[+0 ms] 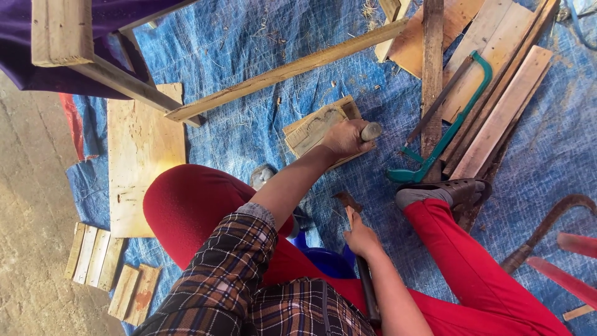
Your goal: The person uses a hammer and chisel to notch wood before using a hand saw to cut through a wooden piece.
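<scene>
Blue woven tarpaulin [261,43] covers the ground, littered with wood offcuts and shavings, with bare concrete floor [31,205] at the left. Near the middle, the left hand [346,137] is wrapped tight around a short wooden handle [372,130], pressing it down against a small wooden block [314,129] that lies flat on the tarpaulin. Closer in, the right hand [360,238] is closed around the dark shaft of a hammer [356,233], whose rusty head points away, just short of the block. To the right, a green hacksaw [444,134] rests across a pile of planks [497,93], beside a sandalled foot [444,191]. At far left, a long wooden batten [286,70] runs slantwise toward a timber frame [68,43]. A plywood sheet [142,155] lies left of the red-trousered knee.
</scene>
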